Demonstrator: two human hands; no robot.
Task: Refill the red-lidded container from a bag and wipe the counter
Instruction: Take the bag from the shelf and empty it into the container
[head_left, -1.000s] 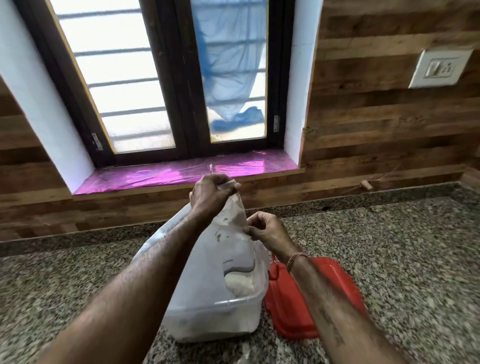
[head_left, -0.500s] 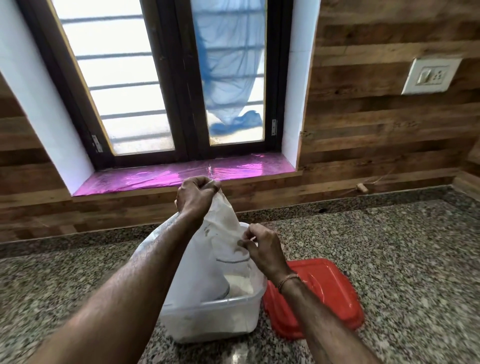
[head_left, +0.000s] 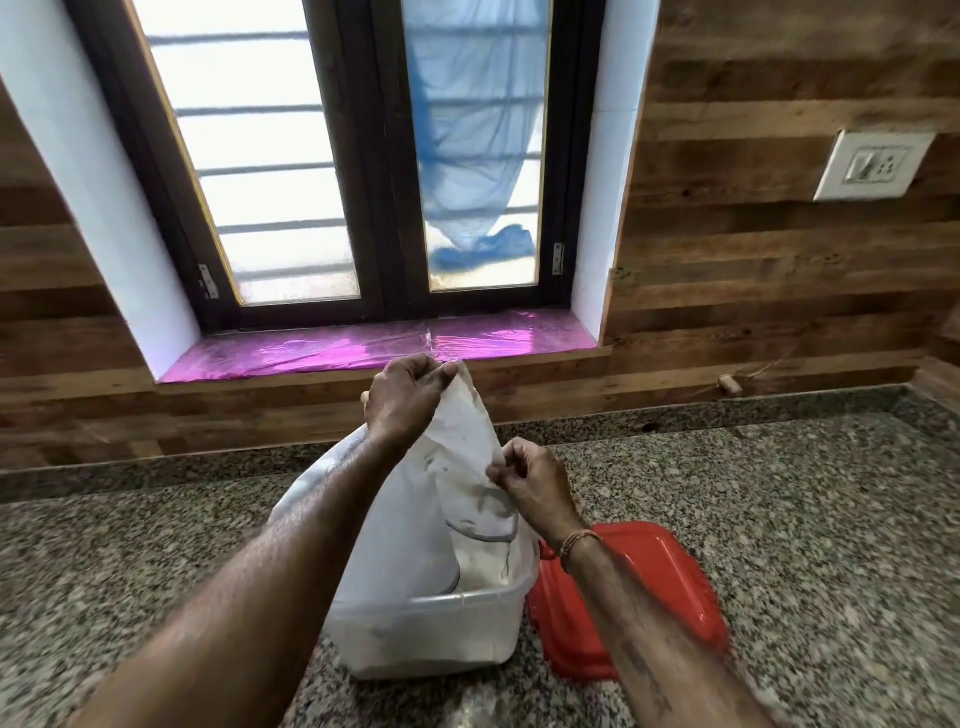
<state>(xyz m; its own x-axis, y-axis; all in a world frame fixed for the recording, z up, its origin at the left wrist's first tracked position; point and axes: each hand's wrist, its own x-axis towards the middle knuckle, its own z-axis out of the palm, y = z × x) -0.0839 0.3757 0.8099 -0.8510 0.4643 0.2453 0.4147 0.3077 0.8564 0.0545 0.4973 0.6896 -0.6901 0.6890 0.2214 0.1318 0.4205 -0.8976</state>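
A translucent white plastic container (head_left: 426, 636) stands open on the granite counter (head_left: 805, 519), with white powder inside. A whitish plastic bag (head_left: 431, 525) hangs upside down into it. My left hand (head_left: 402, 397) grips the bag's upper end, held high above the container. My right hand (head_left: 530, 480) pinches the bag's right edge lower down. The red lid (head_left: 660, 587) lies flat on the counter just right of the container, partly hidden by my right forearm.
A window with a pink-lined sill (head_left: 374, 348) is behind the counter. Wood-panelled wall runs on both sides, with a white socket plate (head_left: 872, 165) at the right. A small brown object (head_left: 730, 383) lies at the counter's back edge.
My left hand has shifted slightly left and stays high on the bag. My right hand has moved a little along the bag's right edge. The view has shifted slightly.
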